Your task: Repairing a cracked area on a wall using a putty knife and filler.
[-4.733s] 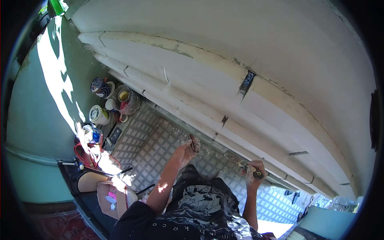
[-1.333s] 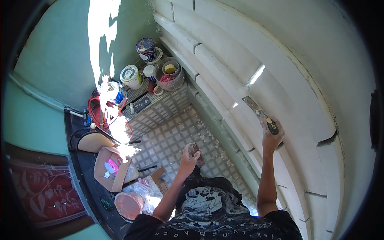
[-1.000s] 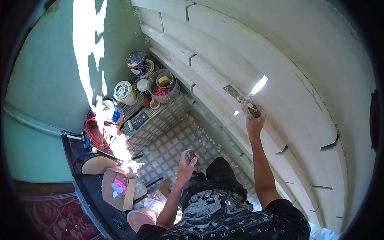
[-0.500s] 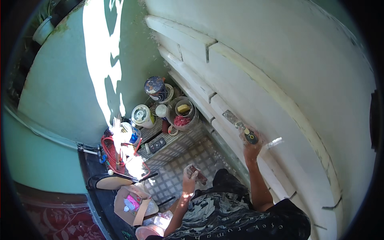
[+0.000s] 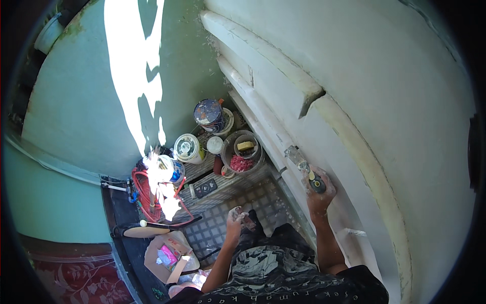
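Note:
In my right hand, its fingers dusted white, is a putty knife with a flat metal blade and a black-and-yellow handle. The blade lies at the white stepped wall moulding; whether it touches cannot be made out. White paste appears to coat its neck. Lower and to the left, my left hand is closed around a flat reddish-brown piece, mostly hidden by the fingers and smeared with white. That hand is held in front of my body, away from the wall.
Paint buckets stand on a slatted ledge beside a clear tub holding a yellow sponge and pink material. A red hose lies coiled at the left. Below it sits an open cardboard box. Curved white moulding runs along the right.
The view has shifted, so the buckets and wall moulding sit further right. The putty knife's blade appears shorter and tilted differently. The left hand's piece has turned and shows less.

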### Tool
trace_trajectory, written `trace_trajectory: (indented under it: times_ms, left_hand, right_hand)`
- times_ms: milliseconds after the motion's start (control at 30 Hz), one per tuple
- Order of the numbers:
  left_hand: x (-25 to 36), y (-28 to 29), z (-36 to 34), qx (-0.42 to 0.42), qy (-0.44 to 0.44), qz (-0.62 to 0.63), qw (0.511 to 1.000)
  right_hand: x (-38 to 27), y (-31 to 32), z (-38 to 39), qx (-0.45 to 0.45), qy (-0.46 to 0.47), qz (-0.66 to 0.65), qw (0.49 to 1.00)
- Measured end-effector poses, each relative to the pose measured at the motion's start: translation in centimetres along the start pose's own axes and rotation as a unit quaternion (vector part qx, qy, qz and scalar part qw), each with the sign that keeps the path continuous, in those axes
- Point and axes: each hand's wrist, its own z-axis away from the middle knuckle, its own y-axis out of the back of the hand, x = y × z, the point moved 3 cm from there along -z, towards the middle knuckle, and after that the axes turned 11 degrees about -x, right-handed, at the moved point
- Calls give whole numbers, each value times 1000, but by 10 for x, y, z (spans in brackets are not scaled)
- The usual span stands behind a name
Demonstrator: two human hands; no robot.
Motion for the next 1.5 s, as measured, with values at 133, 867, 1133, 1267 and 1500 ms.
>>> trace_trajectory:
  times_ms: [133,867,1133,1267,1500]
  left_hand:
    - [16,11,-26,-42,28,-1,999]
    - [95,133,-118,-23,-31,9,999]
    - [92,162,-111,20,-15,21,999]
    - [42,219,-101,-43,-142,61,987]
    - [31,244,-85,51,-62,31,996]
  right_hand:
    - [12,-41,-17,42,-22,-5,999]
    - [18,-315,-234,86,2,-59,995]
    - [12,-326,-242,75,-10,-10,997]
    - [17,-327,-249,85,22,162,983]
    - [22,-337,-257,41,77,423,902]
